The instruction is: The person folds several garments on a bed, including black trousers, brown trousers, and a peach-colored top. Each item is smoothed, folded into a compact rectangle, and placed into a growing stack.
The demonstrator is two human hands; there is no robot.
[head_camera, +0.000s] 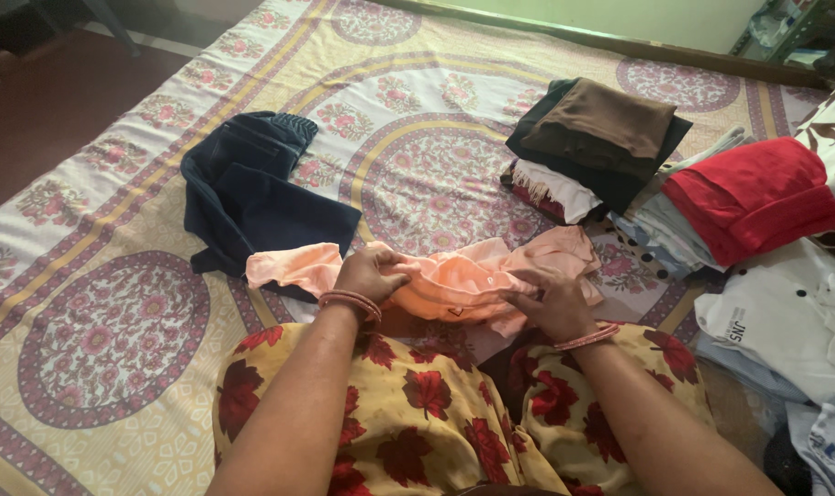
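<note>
A crumpled peach-coloured garment (454, 276) lies across the bed just in front of my knees. My left hand (370, 273) grips a bunched part of it near its left end, fingers closed on the cloth. My right hand (551, 303) presses down on its right half, fingers pinching the fabric. Both wrists wear thin bangles. My lap is covered by yellow cloth with red leaf print (417, 404).
A dark navy garment (252, 197) lies spread to the left on the patterned bedsheet (114, 331). At the right stand folded stacks: brown and black clothes (601, 129), a red garment (757, 193) on pale ones, and white clothing (785, 312).
</note>
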